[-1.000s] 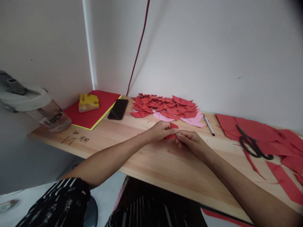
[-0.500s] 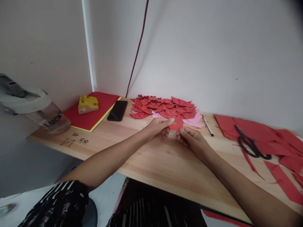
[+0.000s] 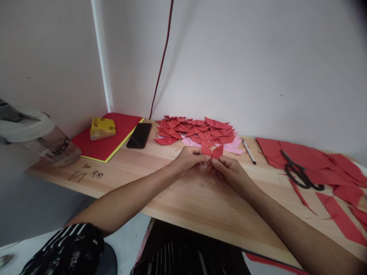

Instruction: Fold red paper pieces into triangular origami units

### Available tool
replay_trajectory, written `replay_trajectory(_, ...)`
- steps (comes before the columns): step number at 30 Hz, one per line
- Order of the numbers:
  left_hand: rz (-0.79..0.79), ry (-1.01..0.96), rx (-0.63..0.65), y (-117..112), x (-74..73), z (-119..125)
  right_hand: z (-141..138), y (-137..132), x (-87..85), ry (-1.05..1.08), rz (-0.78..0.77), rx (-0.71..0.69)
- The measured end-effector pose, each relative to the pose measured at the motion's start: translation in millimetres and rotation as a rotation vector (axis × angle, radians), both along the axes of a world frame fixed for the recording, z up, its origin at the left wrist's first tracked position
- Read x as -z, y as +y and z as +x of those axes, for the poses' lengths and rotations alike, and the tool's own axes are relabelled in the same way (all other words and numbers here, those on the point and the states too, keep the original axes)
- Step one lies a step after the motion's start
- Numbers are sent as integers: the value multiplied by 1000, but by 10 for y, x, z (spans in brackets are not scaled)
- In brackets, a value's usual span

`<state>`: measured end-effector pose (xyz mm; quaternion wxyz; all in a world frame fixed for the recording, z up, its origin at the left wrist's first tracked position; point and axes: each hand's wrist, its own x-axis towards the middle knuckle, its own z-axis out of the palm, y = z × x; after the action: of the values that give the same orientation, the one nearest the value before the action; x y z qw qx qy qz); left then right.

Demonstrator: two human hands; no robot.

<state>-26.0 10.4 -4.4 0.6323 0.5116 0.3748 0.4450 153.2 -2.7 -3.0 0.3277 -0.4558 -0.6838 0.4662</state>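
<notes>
Between my two hands is a small folded red paper piece [image 3: 217, 151], its two pointed flaps standing up in a V. My left hand [image 3: 191, 158] pinches its lower left side between thumb and fingers. On the lower right side, my right hand [image 3: 225, 167] pinches it with the thumb in front. Both hands are held above the wooden table, just in front of a heap of folded red paper pieces [image 3: 197, 130]. Some pink paper pieces [image 3: 233, 145] lie at the front of that heap. The fingers behind the paper are partly hidden.
Black-handled scissors [image 3: 301, 175] rest on red paper sheets [image 3: 309, 156] at the right, beside cut strips. A marker [image 3: 249, 152] lies nearer. At left are a phone [image 3: 139, 135], a yellow packet [image 3: 102, 128] on a red folder [image 3: 83, 143], and a bottle [image 3: 61, 149].
The red paper piece was flat between my fingers; now its two flaps point upward in a V. My hands have drawn closer together around its lower middle.
</notes>
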Motion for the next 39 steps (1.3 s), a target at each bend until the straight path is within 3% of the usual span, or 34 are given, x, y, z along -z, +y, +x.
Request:
replay_trajectory(6,27,155,9,-13,-24,11,36,57,15,26,77,72)
replay_trajectory(19,66,113,73,-5,22,8,73,66,64,103,41,114)
replay_trajectory(26,99,38,36,34,78,-5,78,64,57,147,73,87)
replay_trajectory(32,185,107,-39,49,75,-14,76,63,46,146,82,121)
replay_trajectory(39,212,161,-40,62,89,-18,91,81,70,101,86,163)
